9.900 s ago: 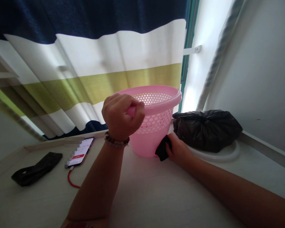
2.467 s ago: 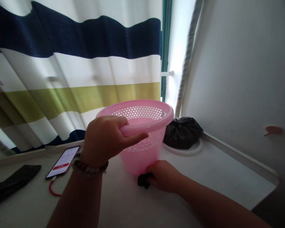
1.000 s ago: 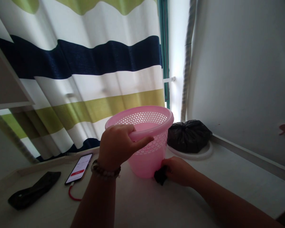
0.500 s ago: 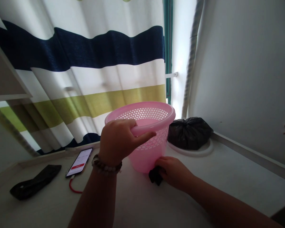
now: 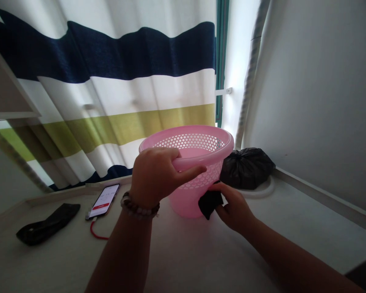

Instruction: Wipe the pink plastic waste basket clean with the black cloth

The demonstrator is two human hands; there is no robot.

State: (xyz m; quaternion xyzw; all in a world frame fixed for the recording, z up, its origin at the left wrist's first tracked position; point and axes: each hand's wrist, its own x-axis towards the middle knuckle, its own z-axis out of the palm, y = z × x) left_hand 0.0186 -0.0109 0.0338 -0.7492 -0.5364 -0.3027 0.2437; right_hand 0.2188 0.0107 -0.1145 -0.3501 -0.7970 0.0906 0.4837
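Observation:
A pink plastic basket (image 5: 186,203) with a perforated upper wall stands on the white surface, tilted slightly. My left hand (image 5: 158,173) grips its near rim, fingers over the edge and thumb along the outside. A bracelet of beads circles that wrist. On the right, my right hand (image 5: 234,205) pinches a black cloth (image 5: 210,202) between thumb and fingers, close against the basket's lower right wall.
A phone (image 5: 105,201) with a red cable lies left of the basket, and a folded dark item (image 5: 49,224) farther left. Behind right, a black plastic bag (image 5: 247,167) sits on a white ring (image 5: 266,191). A striped curtain (image 5: 125,93) hangs behind.
My right hand has moved up along the basket's side with the black cloth, which now shows more spread out. The left hand keeps its grip on the rim. The view has shifted slightly.

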